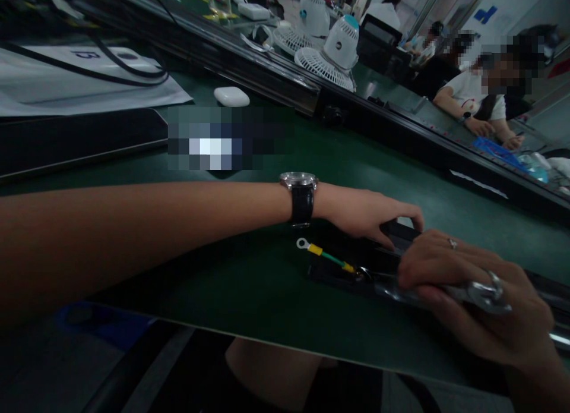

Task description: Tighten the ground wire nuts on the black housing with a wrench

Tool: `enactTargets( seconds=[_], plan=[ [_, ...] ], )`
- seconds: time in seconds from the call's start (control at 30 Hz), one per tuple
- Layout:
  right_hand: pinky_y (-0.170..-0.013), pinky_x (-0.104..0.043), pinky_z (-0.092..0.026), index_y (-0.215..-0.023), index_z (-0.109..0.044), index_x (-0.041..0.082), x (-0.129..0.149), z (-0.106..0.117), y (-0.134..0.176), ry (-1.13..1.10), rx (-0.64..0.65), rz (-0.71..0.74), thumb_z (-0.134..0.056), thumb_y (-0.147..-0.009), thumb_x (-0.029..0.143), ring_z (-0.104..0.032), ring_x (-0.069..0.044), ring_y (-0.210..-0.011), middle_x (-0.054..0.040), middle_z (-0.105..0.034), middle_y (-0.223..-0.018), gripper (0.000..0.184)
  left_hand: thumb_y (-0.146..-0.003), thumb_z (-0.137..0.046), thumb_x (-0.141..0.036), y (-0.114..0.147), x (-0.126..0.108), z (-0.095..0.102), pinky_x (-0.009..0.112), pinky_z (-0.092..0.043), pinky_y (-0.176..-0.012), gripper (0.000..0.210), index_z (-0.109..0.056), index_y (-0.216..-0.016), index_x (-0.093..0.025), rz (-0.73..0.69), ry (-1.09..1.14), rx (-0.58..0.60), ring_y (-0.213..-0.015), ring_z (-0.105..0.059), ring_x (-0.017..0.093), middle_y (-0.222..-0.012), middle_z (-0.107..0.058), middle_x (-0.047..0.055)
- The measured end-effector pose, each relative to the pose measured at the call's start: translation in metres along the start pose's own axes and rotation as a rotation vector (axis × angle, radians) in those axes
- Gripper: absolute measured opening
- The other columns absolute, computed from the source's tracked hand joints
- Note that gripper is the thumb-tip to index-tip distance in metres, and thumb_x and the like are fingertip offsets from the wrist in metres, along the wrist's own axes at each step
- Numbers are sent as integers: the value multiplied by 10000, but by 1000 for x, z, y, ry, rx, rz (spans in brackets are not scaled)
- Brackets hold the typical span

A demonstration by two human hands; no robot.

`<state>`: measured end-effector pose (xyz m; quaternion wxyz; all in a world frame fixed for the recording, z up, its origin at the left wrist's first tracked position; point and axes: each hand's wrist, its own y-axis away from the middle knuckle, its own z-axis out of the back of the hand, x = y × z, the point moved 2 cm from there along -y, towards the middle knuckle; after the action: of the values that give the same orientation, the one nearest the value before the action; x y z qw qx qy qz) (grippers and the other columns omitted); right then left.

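Note:
A metal wrench (481, 294) lies in my right hand (485, 294), closed round it; the near jaw sticks out by the palm and a thin shiny part points left. That far end reaches towards a short green-and-yellow wire (332, 258) with a ring terminal (303, 243) on its free end. The wire's other end meets a long black bar-shaped part (333, 276) lying on the green table. With a watch on its wrist, my left hand (369, 214) curls its fingers over the part's far side. Between my hands, much of the part is hidden or dark.
A white earbud case (231, 96) and a dark flat device (80, 139) lie beyond my left arm. Behind a raised black rail (401, 128) are white fans (341, 47). Across it, a person (485, 104) works with both hands. The table's near edge (267, 341) runs by my lap.

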<state>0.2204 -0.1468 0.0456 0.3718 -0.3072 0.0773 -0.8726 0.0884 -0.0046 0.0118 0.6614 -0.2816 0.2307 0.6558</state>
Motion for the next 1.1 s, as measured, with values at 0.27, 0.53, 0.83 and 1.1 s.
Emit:
enactTargets(
  seconds=[0.27,0.53,0.83,1.1],
  plan=[
    [-653,-331,-523,-977,-669,219,-6,3,7,86,-165,-54,-677,-894,114,-664,-175,-727,-9,-689,-814,134,-848,-735,-193,0,3,-7,326,-452,-889,555,-516,-1353,-269,-9,-54,-98,-1051,-630,225,-1192,-668,34],
    [-610,-290,-487,-971,-657,207,-7,-1,1,87,-11,-113,-691,-954,231,-645,-134,-668,6,-709,-797,45,-867,-699,-174,1,1,-4,320,-444,-909,542,-501,-1361,-275,11,-95,-75,-1091,-618,221,-1238,-652,27],
    [-549,-266,-541,-948,-701,265,-3,0,2,171,-135,-161,-730,-937,300,-731,-159,-657,16,-771,-801,47,-913,-654,-137,3,-4,-3,286,-435,-785,162,-665,-1049,-223,-73,-295,-64,-967,-616,182,-1169,-643,55],
    [-583,-310,-580,-982,-704,275,0,-7,1,182,-106,-155,-727,-933,314,-761,-207,-732,-2,-781,-843,67,-936,-672,-204,4,-6,-2,298,-407,-732,31,-691,-960,-202,-43,-320,-64,-918,-596,172,-1175,-628,54]
  ],
)
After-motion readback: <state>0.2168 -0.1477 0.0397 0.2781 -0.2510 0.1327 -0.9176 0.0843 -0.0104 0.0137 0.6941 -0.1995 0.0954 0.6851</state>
